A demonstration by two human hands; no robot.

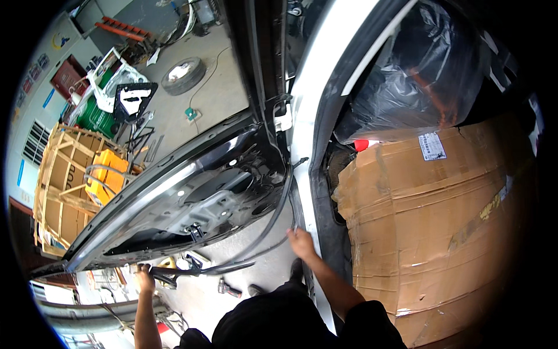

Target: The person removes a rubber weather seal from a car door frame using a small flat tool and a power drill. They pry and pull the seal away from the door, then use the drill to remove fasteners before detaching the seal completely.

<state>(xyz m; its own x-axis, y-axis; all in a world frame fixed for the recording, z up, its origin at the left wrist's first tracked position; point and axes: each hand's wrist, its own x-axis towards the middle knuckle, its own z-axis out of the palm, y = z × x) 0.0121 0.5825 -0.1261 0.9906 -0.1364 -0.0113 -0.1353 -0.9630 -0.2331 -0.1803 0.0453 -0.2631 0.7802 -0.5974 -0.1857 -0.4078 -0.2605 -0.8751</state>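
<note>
My left hand [144, 279] is closed around the end of a long black rubber weatherstrip [186, 271], out by the free edge of an open car door [209, 200]. The door's inner panel is bare black metal, with no trim on it. From my left hand the strip runs right, and strands of it curve up toward the hinge side. My right hand [302, 244] is closed on a thin strand of it beside the white door sill [306, 218]. Its fingertips are small in view, and the strip's upper end is lost behind the hinge area.
A large cardboard box [430, 215] fills the car's opening, with a plastic-wrapped bundle [418, 75] behind it. A cordless drill [230, 289] lies on the floor near my feet. Beyond the door are a wheel [183, 75], a wooden crate [61, 192] and a yellow case [107, 174].
</note>
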